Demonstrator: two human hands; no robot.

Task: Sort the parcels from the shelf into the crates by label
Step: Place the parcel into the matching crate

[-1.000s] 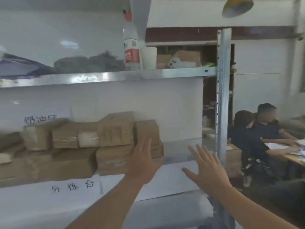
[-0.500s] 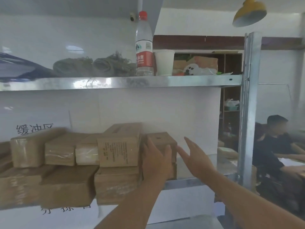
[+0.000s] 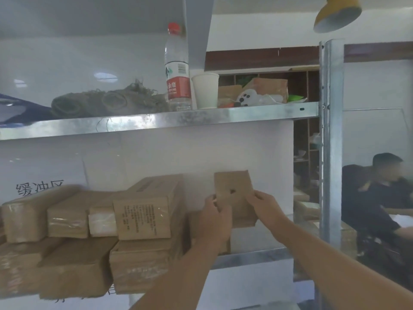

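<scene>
Two bare forearms reaching up from below, each ending at the same brown cardboard parcel (image 3: pixel 234 195). Left hand (image 3: pixel 213 217) curled round its left edge, fingers (image 3: pixel 218 203) bent onto the near face; right hand (image 3: pixel 264 208) pinching the right edge, thumb forward, fingers wrapped behind. Parcel tilted, top leaning away to the right, a small dark hole near the middle of its flat face, lifted clear above a lower box (image 3: pixel 207 231) mostly hidden behind the left wrist. Left of the left fingers, stacked cardboard parcels (image 3: pixel 143 217), rectangular, some glossy with clear tape, one printed with small text, filling the galvanised steel shelf (image 3: pixel 252 257). Right of the right fingers, bare shelf up to the upright post (image 3: pixel 331 139). Behind the fingertips, a smooth white back panel. Above, an upper metal shelf edge bearing a clear plastic water bottle (image 3: pixel 177 70), a white paper cup (image 3: pixel 205 90) and rolls of coarse twine (image 3: pixel 109 104). Farther right, beyond the post, a seated person (image 3: pixel 380 198), blurred.
</scene>
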